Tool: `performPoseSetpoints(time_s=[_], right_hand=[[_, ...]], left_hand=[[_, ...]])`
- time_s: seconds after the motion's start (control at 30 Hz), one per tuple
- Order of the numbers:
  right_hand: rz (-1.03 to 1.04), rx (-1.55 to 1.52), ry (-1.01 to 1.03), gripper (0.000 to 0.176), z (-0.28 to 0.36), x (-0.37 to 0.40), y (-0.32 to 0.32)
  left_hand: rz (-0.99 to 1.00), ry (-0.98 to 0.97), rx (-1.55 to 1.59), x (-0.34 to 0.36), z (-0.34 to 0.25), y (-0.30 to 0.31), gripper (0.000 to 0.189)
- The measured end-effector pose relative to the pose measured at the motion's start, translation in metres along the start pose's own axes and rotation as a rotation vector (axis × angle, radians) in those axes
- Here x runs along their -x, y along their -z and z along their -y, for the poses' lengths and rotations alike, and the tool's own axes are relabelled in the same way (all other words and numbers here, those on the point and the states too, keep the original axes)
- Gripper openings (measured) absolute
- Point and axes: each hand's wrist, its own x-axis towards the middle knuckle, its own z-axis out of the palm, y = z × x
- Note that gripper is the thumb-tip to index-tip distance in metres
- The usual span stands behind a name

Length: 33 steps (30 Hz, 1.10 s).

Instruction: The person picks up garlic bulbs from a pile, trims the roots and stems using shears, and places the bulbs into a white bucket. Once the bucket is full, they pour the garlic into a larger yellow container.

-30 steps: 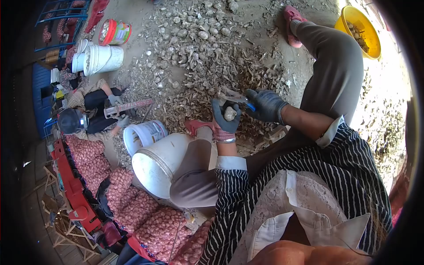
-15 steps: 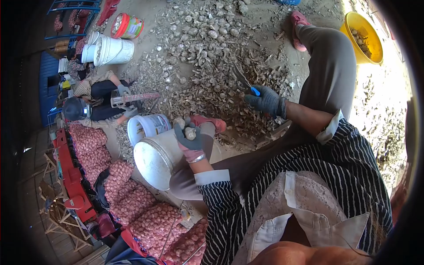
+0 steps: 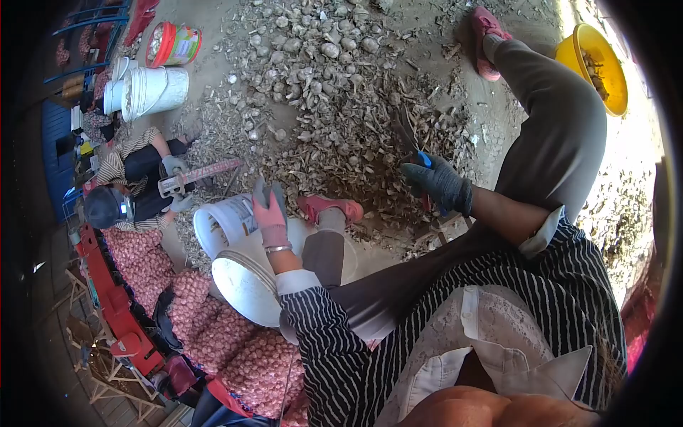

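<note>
My left hand (image 3: 270, 215), in a pink and grey glove, is open with its fingers stretched out. It is at the edge of a white bucket (image 3: 226, 219) with printing on its side, and no garlic shows in it. My right hand (image 3: 442, 186), in a dark grey glove, is closed round blue-handled shears (image 3: 425, 159). Their dark blades (image 3: 405, 132) point away from me over the heap of dry garlic stalks (image 3: 356, 153). Whole garlic bulbs (image 3: 329, 50) lie on the ground farther out. A larger white bucket (image 3: 245, 288) stands by my left leg.
Net sacks of garlic (image 3: 260, 370) line the left side. A co-worker (image 3: 135, 171) sits beyond the buckets, holding a long tool. A red bucket (image 3: 174, 44) and white buckets (image 3: 160, 92) stand at upper left, a yellow tub (image 3: 594, 71) at upper right.
My left hand has moved from over my leg to the printed white bucket and opened; the garlic bulbs it held are gone from it. My right hand keeps the shears, slightly lower.
</note>
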Motion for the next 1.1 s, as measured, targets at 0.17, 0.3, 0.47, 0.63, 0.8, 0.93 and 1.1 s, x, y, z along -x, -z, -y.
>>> performPoseSetpoints(time_s=[0.17, 0.3, 0.47, 0.63, 0.8, 0.93, 1.1], right_hand=[[-0.049, -0.262, 0.006, 0.039, 0.01, -0.004, 0.011], [-0.103, -0.336, -0.019, 0.029, 0.012, -0.009, 0.027], [-0.167, -0.384, -0.041, 0.032, 0.031, -0.009, 0.018], [-0.116, -0.238, -0.016, 0.03, 0.015, -0.012, 0.017], [-0.147, -0.228, 0.009, 0.026, 0.007, -0.017, 0.02], [-0.208, -0.2, -0.021, 0.03, 0.0, -0.026, 0.03], [-0.191, 0.024, -0.008, 0.034, -0.015, -0.044, 0.041]], left_hand=[[0.451, 0.007, -0.217, -0.08, -0.044, -0.168, 0.066], [0.394, 0.049, -0.408, -0.124, -0.057, -0.263, 0.074], [0.431, 0.196, -0.594, -0.061, -0.076, -0.314, 0.082], [0.816, 0.105, -0.66, 0.046, -0.069, -0.318, 0.073], [0.87, 0.0, -0.572, 0.112, -0.017, -0.294, 0.068], [1.0, -0.013, -0.41, 0.099, 0.01, -0.273, 0.058], [0.74, 0.034, -0.104, 0.027, 0.022, -0.189, 0.033]])
